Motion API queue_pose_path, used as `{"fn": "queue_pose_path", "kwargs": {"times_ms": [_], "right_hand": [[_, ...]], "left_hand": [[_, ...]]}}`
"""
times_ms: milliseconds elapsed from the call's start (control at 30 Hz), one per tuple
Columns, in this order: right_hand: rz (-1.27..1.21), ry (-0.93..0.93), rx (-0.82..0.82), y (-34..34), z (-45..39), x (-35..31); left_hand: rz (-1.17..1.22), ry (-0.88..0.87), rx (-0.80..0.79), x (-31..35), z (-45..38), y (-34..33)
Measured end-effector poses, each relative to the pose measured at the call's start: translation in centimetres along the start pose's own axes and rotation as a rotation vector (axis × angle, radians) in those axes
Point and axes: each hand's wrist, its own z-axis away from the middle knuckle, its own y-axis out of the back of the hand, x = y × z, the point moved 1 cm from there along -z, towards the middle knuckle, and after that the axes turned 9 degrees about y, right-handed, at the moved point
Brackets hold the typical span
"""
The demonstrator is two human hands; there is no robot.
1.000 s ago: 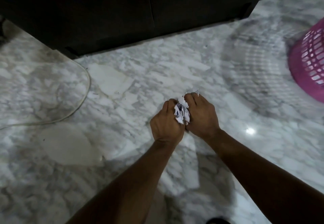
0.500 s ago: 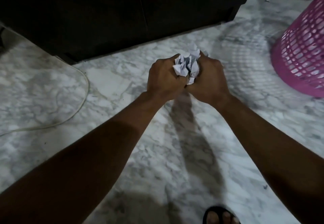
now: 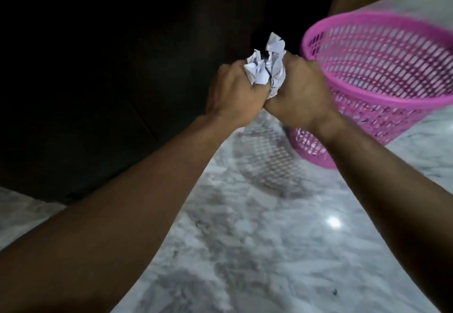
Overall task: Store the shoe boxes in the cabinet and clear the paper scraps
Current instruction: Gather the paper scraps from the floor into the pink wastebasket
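Left hand and right hand, both curled tight, press the crumpled paper scraps between them above the floor. Pink basket sits just right of the wad, open rim up; right hand is nearer, so the drop likely goes rightward.

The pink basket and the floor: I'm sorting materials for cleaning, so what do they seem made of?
Pink basket: likely moulded plastic, semi-glossy, judging by its uniform lattice holes and smooth rim. Floor: looks like polished marble or marble-look tile, grey-veined white with a light glint.
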Motion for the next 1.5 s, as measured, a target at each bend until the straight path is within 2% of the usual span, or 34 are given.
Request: {"fn": "queue_pose_path", "kwargs": {"times_ms": [200,267,367,433,500,567,633,767,867,967,1067,1133,1200,1267,1333,1367,1433,1500], "right_hand": [[0.196,0.008,0.006,11.3,-2.7,5.1],[0.203,-0.078,-0.011,13.0,-2.3,7.7],[-0.016,-0.34,-0.027,13.2,-0.4,11.8],[-0.053,-0.427,-0.131,12.1,1.5,14.2],[-0.029,-0.485,-0.343,11.1,2.8,15.8],[0.034,-0.555,-0.527,10.6,3.0,16.7],[0.143,-0.575,-0.607,10.4,2.4,17.5],[0.146,-0.636,-0.673,11.3,2.0,18.0],[0.17,-0.645,-0.778,11.5,2.4,18.1],[0.144,-0.577,-0.839,11.1,3.1,17.5],[0.067,-0.52,-0.653,11.4,3.8,16.9],[0.09,-0.499,-0.454,11.8,4.5,16.9],[0.199,-0.497,-0.202,12.1,5.5,17.2],[0.257,-0.584,0.106,12.3,7.4,17.0],[0.215,-0.766,0.399,12.6,9.5,16.5],[0.154,-0.874,0.465,12.4,10.5,16.5],[-0.07,-1.077,0.426,11.8,11.9,16.6],[-0.28,-1.143,0.405,10.9,12.3,16.4]], "left_hand": [[0.048,-0.049,-0.046,11.2,-4.1,-4.2],[0.081,-0.031,-0.079,13.6,-5.3,-7.0],[0.127,0.054,-0.146,14.9,-6.4,-11.7],[0.07,0.112,-0.249,14.3,-6.4,-14.9],[-0.079,0.154,-0.38,13.4,-6.2,-17.4],[-0.163,0.182,-0.429,13.4,-6.5,-18.4],[-0.173,0.162,-0.415,14.2,-7.2,-18.4],[-0.253,0.031,-0.362,14.7,-7.7,-18.3],[-0.353,-0.071,-0.543,13.6,-7.6,-18.9],[-0.444,-0.049,-0.702,13.2,-7.5,-18.9],[-0.337,-0.098,-0.642,13.2,-7.3,-18.1],[-0.282,-0.263,-0.487,12.7,-7.9,-17.7],[-0.268,-0.348,-0.304,11.7,-8.0,-17.0],[-0.274,-0.309,-0.055,10.4,-7.2,-15.8],[-0.202,-0.09,0.144,8.9,-6.2,-14.5],[-0.145,0.089,0.125,7.9,-6.0,-14.3],[0.052,0.431,-0.126,6.4,-5.4,-14.3],[0.287,0.576,-0.378,5.1,-4.8,-14.6]]}}
